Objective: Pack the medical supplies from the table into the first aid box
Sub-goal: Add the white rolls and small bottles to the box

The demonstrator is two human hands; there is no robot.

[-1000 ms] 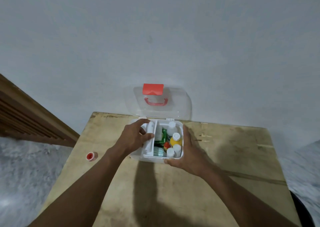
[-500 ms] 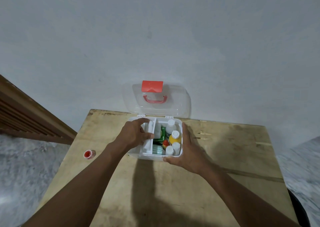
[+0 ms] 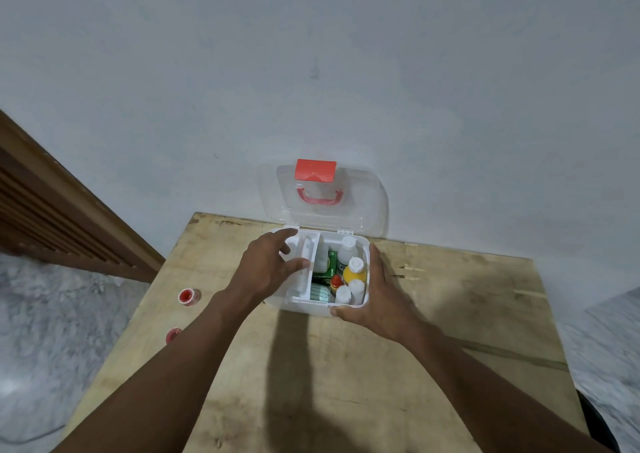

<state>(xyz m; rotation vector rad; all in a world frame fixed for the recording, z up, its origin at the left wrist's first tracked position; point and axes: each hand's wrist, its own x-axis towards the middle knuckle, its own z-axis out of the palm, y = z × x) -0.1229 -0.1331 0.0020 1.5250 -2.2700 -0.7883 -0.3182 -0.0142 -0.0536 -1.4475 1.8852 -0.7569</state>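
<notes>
Bare forearms, left hand, right hand
</notes>
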